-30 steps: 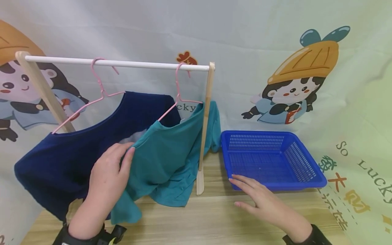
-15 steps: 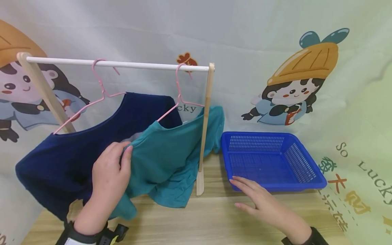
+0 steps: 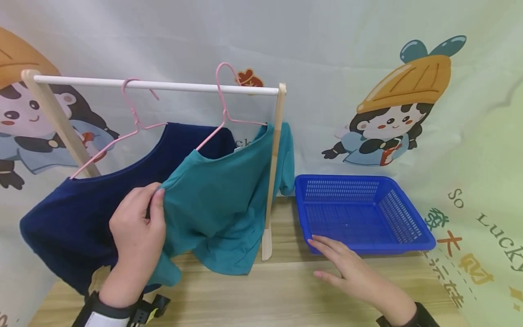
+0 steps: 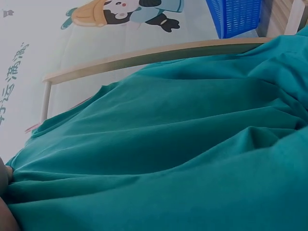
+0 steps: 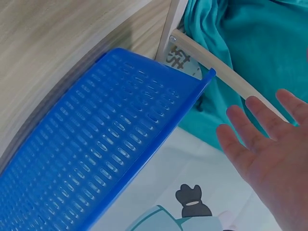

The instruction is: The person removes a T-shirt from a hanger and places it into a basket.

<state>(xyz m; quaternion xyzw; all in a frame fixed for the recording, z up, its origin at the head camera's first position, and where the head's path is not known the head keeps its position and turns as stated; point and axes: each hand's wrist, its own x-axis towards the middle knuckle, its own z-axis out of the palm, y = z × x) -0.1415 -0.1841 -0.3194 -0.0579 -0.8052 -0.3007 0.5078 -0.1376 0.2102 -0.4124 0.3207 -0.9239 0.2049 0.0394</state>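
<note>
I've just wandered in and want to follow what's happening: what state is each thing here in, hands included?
Left hand: pinching fabric.
Right hand: fingers extended, holding nothing.
Teal shirt: on a hanger, creased, pinched at one side.
Teal shirt's hanger: hook arching well above the rail.
Navy shirt: hanging.
Navy shirt's hanger: hooked over the rail.
Rack: upright.
Blue basket: right way up.

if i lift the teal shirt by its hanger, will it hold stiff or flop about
Likely floppy: the teal shirt sags in loose folds below its pink hanger. It may slip sideways too, since its wide neckline leaves much of the hanger bare.
</note>
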